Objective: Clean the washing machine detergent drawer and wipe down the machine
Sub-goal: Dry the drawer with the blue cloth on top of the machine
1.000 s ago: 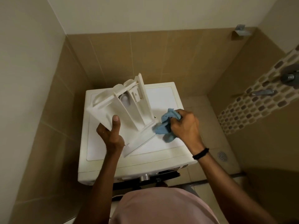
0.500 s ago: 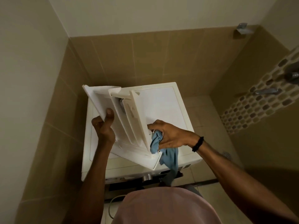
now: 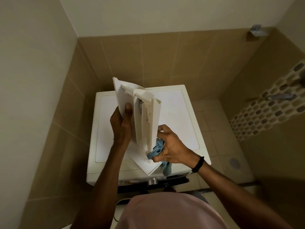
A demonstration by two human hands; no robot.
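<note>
The white detergent drawer is held up on end above the top of the white washing machine, its front panel low and near me. My left hand grips the drawer's left wall, thumb on the inner face. My right hand holds a bunched blue cloth against the drawer's lower right side; a tail of the cloth hangs over the machine's front edge.
The machine stands in a tiled corner, walls close on the left and behind. Its dark drawer slot and a silver knob show at the front. A tiled floor with a round drain lies to the right, taps on the right wall.
The drawer has been turned more upright and swung to the right. My right hand with the cloth has slid down to the drawer's lower right side.
</note>
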